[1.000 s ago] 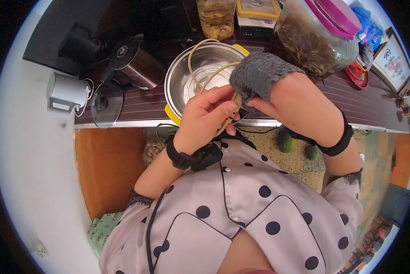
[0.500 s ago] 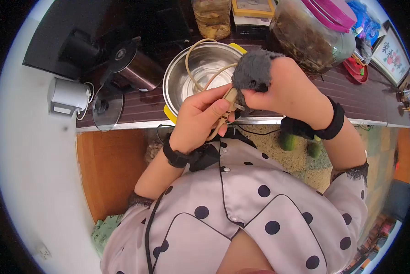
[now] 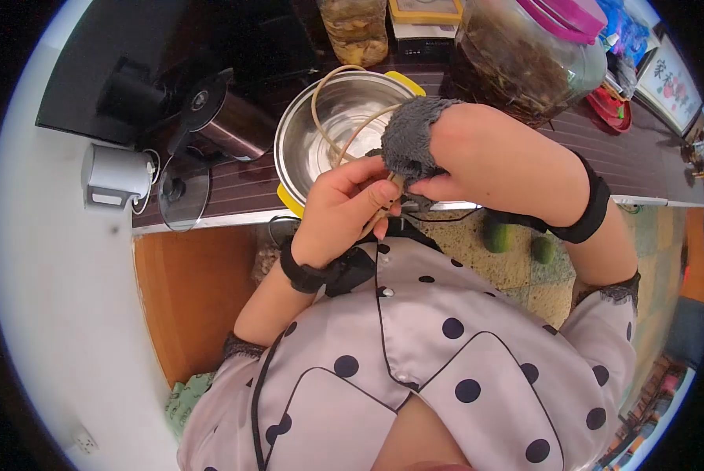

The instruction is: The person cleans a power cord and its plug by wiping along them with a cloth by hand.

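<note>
A: Position of the grey cloth [image 3: 412, 135]?
B: Just above the centre of the frame, bunched between the two hands, overlapping the right edge of the steel pot [image 3: 291, 153] in the view.

A: Left hand [image 3: 342, 206]?
B: Centre. Thumb and fingers pinching the beige cord [image 3: 314, 102] close beside the cloth.

A: Right hand [image 3: 474, 153]?
B: Right of centre, clasping the cloth, wrist bent, thumb at the lower edge. Most fingers hidden by the fabric; cannot tell how they are placed.

A: Path of the cord?
B: Loops up and over the pot, upper centre; another stretch runs toward the cloth. Whether the cloth touches the pinched part: cannot tell, hidden.

A: Surroundings?
B: Upper left, a dark kettle [image 3: 238, 125] with a glass lid [image 3: 186, 192] below it to the left. Upper right, a large jar [image 3: 517, 74] with a pink lid [image 3: 568, 22].
</note>
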`<state>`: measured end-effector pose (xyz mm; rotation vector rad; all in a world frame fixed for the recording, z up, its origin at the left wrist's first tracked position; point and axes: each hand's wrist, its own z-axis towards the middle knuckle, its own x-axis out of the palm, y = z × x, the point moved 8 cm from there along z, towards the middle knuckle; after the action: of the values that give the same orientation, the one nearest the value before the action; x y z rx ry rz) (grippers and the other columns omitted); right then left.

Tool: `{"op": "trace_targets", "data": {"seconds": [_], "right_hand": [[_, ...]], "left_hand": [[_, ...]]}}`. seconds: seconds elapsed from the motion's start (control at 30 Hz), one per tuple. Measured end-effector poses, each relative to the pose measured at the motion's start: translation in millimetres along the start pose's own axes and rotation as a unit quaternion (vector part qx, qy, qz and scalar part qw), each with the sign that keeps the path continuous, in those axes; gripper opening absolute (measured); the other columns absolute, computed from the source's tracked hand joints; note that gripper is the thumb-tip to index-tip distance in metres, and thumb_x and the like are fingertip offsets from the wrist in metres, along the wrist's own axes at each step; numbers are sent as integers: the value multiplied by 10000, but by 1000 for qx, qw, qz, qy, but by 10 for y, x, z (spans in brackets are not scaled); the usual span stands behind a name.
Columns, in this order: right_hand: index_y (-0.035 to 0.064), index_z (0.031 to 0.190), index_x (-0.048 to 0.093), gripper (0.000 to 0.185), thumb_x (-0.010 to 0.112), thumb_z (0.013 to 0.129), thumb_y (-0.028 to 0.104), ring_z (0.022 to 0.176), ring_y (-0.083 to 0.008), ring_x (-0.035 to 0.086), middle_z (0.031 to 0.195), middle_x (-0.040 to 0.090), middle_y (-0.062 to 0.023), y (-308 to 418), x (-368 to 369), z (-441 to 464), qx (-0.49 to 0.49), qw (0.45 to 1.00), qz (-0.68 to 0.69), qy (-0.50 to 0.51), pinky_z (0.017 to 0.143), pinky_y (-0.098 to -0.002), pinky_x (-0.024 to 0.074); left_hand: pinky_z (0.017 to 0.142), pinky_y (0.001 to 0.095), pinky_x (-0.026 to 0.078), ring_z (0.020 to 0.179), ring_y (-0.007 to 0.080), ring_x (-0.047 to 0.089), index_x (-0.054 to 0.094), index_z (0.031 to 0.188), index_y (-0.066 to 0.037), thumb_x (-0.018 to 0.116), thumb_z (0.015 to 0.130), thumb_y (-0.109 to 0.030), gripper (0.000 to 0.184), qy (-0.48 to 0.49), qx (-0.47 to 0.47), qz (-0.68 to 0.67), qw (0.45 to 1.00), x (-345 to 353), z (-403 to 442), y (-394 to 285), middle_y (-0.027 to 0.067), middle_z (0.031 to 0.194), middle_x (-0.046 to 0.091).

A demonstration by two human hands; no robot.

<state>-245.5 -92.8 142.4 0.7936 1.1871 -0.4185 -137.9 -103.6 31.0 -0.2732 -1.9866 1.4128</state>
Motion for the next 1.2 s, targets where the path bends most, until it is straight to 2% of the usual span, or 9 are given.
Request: {"op": "trace_targets", "data": {"seconds": [0.4,0.57,0.7,0.83,0.93,1.0,1.07,1.13,1.2], "right_hand": [[-47,659,564,217,617,666,164,674,-370,571,668,560,-210,-13,122,141,35,999,26,2,650,-415,483],[-41,671,579,270,615,693,225,617,-376,551,642,553,-228,-383,-35,83,107,969,88,-204,592,-399,475],[-4,866,611,205,631,764,173,637,-104,535,710,604,-38,-737,-98,-122,180,885,308,-298,613,-284,466],[1,866,615,152,663,764,105,674,-74,527,757,611,-10,-581,58,-198,208,831,431,-285,624,-238,456],[4,887,622,178,674,743,95,674,-93,539,774,623,-30,-374,199,-150,165,815,459,-314,644,-252,465],[7,957,566,248,683,745,56,783,-74,526,868,584,-18,-264,285,-94,167,815,459,-312,698,-224,449],[18,955,558,256,683,732,39,772,-76,525,852,575,-18,-180,305,-55,159,851,383,-323,687,-229,449],[15,926,614,259,691,702,119,722,-234,583,828,619,-111,-209,381,-63,164,781,452,-399,675,-305,467],[17,933,609,275,692,690,116,728,-259,583,822,617,-117,-213,376,-59,161,802,402,-411,682,-318,470]], "left_hand": [[451,196,427,588,83,530,531,1093,51,551,896,-142,276,-8,-2,27,1000,-68,13,-37,74,788,589],[524,203,442,728,111,545,426,1276,25,483,930,-158,395,13,56,-81,995,-19,27,-133,120,986,577],[639,246,449,845,147,525,330,1346,-12,460,941,-246,486,75,111,-172,976,-127,39,-240,141,1155,526],[681,272,425,853,156,495,299,1364,-50,457,937,-295,516,79,124,-251,957,-196,77,-271,127,1211,491],[665,274,421,841,154,489,293,1368,-59,463,932,-308,530,43,129,-249,959,-171,95,-286,118,1209,496],[763,309,440,940,172,501,287,1368,-50,474,928,-304,541,93,141,-245,955,-111,107,-312,110,1226,490],[908,342,408,1082,191,482,299,1359,-36,479,928,-280,527,-2,156,-194,968,-105,96,-326,101,1245,479],[969,369,361,1130,207,460,298,1360,-42,484,925,-287,533,6,164,-163,973,-105,105,-296,96,1264,463],[1030,395,315,1177,224,438,296,1360,-49,490,921,-295,539,12,172,-133,976,-88,103,-300,92,1284,446]]}}
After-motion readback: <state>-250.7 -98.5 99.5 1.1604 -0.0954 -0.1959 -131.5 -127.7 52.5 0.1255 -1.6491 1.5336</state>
